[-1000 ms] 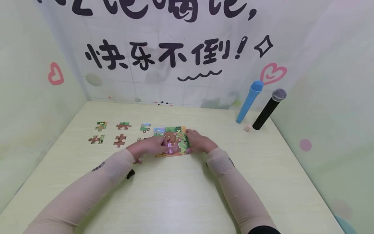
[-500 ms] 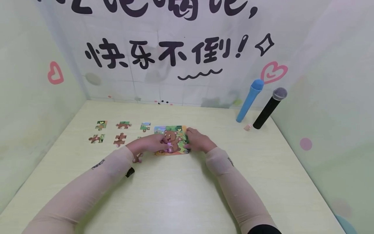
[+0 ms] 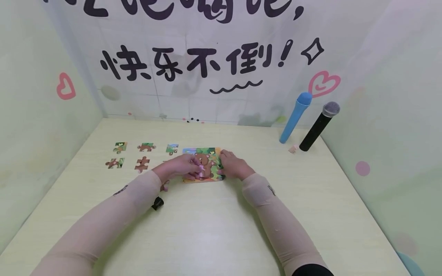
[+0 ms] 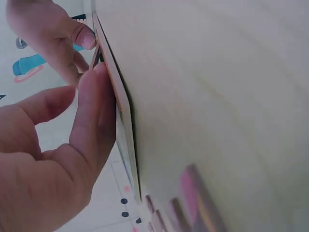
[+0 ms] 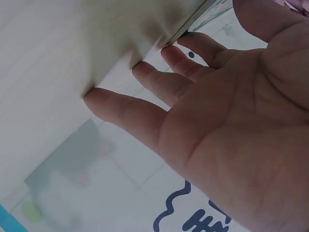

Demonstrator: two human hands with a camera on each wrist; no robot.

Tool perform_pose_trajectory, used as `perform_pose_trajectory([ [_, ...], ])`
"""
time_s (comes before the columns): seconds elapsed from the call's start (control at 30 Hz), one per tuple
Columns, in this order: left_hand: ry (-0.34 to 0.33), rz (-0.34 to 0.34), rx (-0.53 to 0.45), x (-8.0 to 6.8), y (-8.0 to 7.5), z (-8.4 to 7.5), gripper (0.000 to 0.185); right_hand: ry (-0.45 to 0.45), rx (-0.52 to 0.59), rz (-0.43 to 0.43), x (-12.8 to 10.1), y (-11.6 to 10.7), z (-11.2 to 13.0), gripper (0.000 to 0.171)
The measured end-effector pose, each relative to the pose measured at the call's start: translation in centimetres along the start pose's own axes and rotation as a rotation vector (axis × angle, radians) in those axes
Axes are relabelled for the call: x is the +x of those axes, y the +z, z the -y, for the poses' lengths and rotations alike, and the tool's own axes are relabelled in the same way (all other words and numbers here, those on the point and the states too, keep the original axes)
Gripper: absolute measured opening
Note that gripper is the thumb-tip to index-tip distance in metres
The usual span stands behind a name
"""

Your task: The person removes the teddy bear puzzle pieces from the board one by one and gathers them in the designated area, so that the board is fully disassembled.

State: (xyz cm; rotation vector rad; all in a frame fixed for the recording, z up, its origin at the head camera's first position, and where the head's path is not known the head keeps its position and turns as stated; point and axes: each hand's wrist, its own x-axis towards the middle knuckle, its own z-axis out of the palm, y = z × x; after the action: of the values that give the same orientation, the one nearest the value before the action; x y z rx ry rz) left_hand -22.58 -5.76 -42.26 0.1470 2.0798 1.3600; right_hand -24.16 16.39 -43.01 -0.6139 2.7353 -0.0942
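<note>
Nearest you, your left hand [image 3: 179, 167] lies over the bear puzzle board [image 3: 207, 151] at the table's [image 3: 214, 230] middle, its fingers [image 4: 94, 111] straight and together, pressing flat on the face. Your right hand [image 3: 232, 165] steadies the board's right edge, fingers [image 5: 145, 77] spread with the tips on the table and the thumb at the rim. Press unevenly and the board may skid, or a half-seated piece may pop up. Beyond to the left lie loose pieces [image 3: 142, 164]; sweep your left sleeve and they scatter. Farthest right, two microphones [image 3: 319, 124] lean on the wall.
</note>
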Motion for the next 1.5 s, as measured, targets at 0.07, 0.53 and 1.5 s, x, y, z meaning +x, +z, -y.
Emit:
perform_pose_trajectory([
  [0.07,-0.005,-0.014,-0.026,0.4,0.2,0.1,0.02,0.0,0.0,0.0,0.0,0.0,0.0,0.068],
  [0.53,0.026,-0.008,-0.055,0.4,-0.3,0.6,0.021,0.012,0.024,0.019,0.3,0.1,-0.3,0.07],
  [1.5,0.06,-0.013,-0.02,-4.2,-5.5,3.3,0.031,0.02,0.013,0.014,0.3,0.3,-0.2,0.067],
])
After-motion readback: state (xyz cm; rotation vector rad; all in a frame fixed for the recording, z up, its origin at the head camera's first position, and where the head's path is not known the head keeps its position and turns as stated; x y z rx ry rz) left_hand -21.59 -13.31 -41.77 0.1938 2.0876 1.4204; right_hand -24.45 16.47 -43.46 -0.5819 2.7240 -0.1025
